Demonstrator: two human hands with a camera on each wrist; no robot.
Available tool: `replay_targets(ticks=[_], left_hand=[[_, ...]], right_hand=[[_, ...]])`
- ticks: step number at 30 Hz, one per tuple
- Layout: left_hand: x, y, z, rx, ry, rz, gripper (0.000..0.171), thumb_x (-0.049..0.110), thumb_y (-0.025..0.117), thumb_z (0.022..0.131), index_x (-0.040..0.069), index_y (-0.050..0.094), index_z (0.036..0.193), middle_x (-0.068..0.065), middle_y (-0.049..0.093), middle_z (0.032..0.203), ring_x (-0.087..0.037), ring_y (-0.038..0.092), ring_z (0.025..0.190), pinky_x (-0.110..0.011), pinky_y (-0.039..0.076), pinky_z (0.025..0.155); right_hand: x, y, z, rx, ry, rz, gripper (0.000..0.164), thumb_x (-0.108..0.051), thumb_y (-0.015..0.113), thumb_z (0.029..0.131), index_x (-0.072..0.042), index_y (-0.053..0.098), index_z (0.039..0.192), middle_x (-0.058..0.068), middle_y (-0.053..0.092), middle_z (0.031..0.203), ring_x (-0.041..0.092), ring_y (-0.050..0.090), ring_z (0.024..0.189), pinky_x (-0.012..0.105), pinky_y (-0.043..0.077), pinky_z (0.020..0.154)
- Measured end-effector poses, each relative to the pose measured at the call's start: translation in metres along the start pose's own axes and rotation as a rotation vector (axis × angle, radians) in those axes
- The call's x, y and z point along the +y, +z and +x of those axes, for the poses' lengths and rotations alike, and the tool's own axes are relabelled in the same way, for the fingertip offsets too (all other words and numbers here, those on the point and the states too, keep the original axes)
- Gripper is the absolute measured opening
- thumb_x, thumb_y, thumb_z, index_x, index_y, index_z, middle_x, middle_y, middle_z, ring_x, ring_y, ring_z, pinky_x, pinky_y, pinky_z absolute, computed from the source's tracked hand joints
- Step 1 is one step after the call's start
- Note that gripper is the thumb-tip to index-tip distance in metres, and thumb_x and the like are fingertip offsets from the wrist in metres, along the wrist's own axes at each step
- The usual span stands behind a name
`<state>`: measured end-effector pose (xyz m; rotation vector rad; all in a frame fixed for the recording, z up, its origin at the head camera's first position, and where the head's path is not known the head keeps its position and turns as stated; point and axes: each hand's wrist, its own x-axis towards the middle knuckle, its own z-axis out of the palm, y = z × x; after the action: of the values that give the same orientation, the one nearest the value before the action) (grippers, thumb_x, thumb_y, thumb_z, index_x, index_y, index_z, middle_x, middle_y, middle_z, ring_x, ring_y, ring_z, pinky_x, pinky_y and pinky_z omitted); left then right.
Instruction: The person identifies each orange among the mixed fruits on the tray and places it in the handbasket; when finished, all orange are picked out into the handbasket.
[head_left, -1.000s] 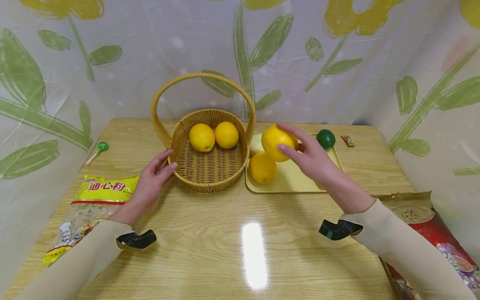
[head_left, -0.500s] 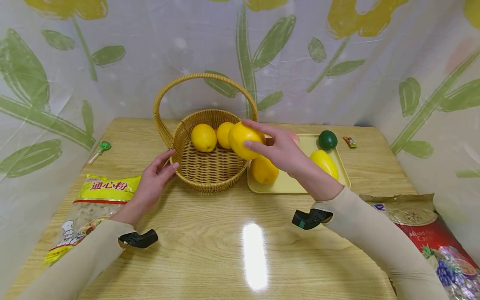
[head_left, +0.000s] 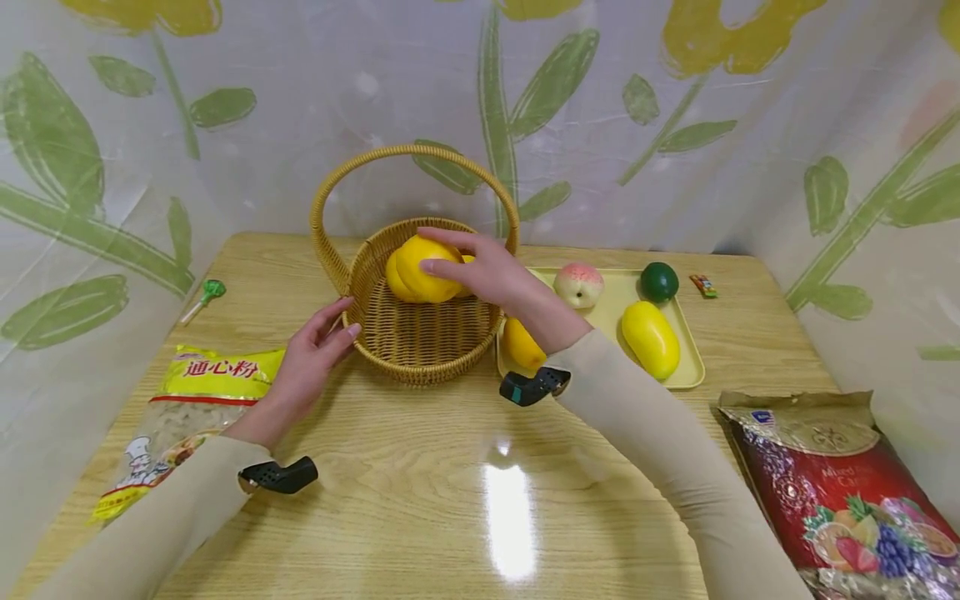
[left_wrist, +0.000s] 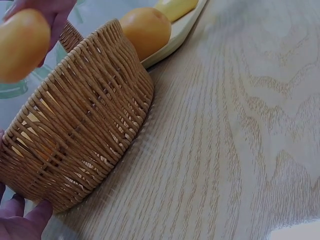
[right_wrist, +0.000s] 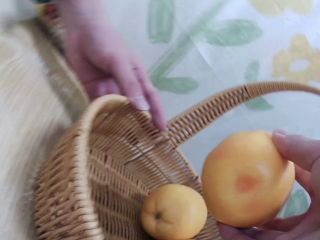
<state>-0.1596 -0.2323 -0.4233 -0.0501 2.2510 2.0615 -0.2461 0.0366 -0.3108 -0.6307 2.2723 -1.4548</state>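
In the head view a woven basket (head_left: 420, 371) with a tall hoop handle stands left of centre. My left hand (head_left: 318, 346) holds its left rim, some fingers against the outer wall. My right hand (head_left: 480, 267) grips a yellow-orange orange (head_left: 427, 271) over the basket's opening, thumb in front and fingers behind. The right wrist view shows this held orange (right_wrist: 247, 177) above another orange (right_wrist: 174, 212) lying inside the basket. A further orange (head_left: 468, 262) in the basket is mostly hidden behind my right hand.
Right of the basket, a pale yellow tray (head_left: 600, 382) bears an orange (head_left: 522, 343), a peach (head_left: 578, 285), a green fruit (head_left: 658, 282) and a mango (head_left: 651, 340). Pasta bag (head_left: 180, 408) and lollipop (head_left: 206, 296) lie left; a red bag (head_left: 847, 492) and small packet (head_left: 703, 286) lie right.
My right hand has carried the orange leftward from over the tray to over the basket. The peach and mango on the tray have come into view. My left hand stays at the basket's rim.
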Motion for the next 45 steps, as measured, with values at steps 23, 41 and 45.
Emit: replay_targets(ticks=[23, 41, 45], left_hand=[[0.002, 0.001, 0.001, -0.002, 0.009, 0.006, 0.065, 0.033, 0.059, 0.099, 0.012, 0.032, 0.154, -0.005, 0.019, 0.162, -0.027, 0.02, 0.147, -0.022, 0.042, 0.103], [-0.001, 0.001, 0.001, 0.001, 0.024, -0.025, 0.064, 0.031, 0.059, 0.099, 0.009, 0.033, 0.153, -0.008, 0.02, 0.162, -0.027, 0.021, 0.146, -0.019, 0.044, 0.101], [-0.002, 0.001, 0.0, 0.004, 0.023, -0.03, 0.064, 0.031, 0.059, 0.099, 0.009, 0.033, 0.152, -0.008, 0.02, 0.162, -0.027, 0.02, 0.147, -0.017, 0.044, 0.099]], right_hand=[[0.016, 0.042, 0.045, -0.469, 0.144, -0.328, 0.062, -0.027, 0.068, 0.094, -0.022, 0.042, 0.15, 0.006, 0.042, 0.15, 0.02, 0.045, 0.129, 0.033, 0.041, 0.106], [0.018, 0.043, 0.034, -0.463, 0.152, -0.206, 0.062, -0.023, 0.068, 0.094, -0.017, 0.041, 0.149, 0.015, 0.045, 0.144, 0.021, 0.056, 0.118, 0.033, 0.055, 0.091], [0.013, 0.036, 0.022, -0.438, 0.052, -0.307, 0.059, -0.026, 0.065, 0.096, -0.014, 0.042, 0.149, 0.014, 0.047, 0.145, 0.024, 0.049, 0.128, 0.032, 0.049, 0.098]])
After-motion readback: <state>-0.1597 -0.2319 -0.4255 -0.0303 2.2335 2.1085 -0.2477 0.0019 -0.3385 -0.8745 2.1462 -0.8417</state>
